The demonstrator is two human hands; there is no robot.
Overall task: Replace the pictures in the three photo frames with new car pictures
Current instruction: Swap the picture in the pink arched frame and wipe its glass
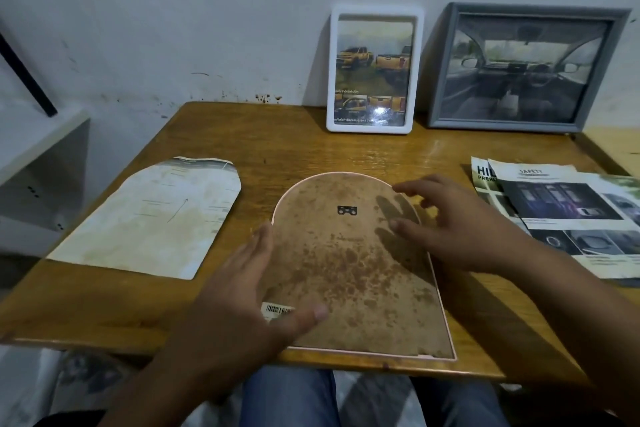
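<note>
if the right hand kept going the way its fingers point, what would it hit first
The right hand points left across the arched frame back. Past the frame's edge, probably the left hand's fingers, though depth is unclear.

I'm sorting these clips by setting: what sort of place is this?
Probably a room in a home: a small wooden table pushed against a scuffed, stained white wall, two photo frames leaning on it, car brochures alongside.

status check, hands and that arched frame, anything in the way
Left hand open at the arched frame's left edge. Right hand open over its right side. Frame face down, backing on. Nothing blocking.
</note>
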